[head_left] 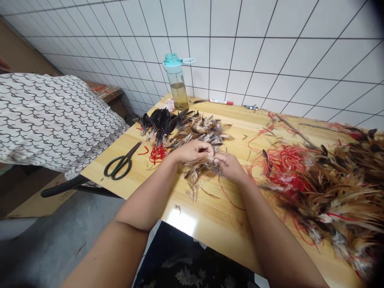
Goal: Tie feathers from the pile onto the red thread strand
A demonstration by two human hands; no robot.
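Left hand and right hand, fingers pinching brown feathers, were close together over the desk; scissors (blades toward the far side) lay left.

On the table, scissors lie left of the feathers, a bottle behind, and string right.

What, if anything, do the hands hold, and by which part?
The left hand and right hand appear to pinch brown feathers; the exact part is hidden, so it cannot be told.
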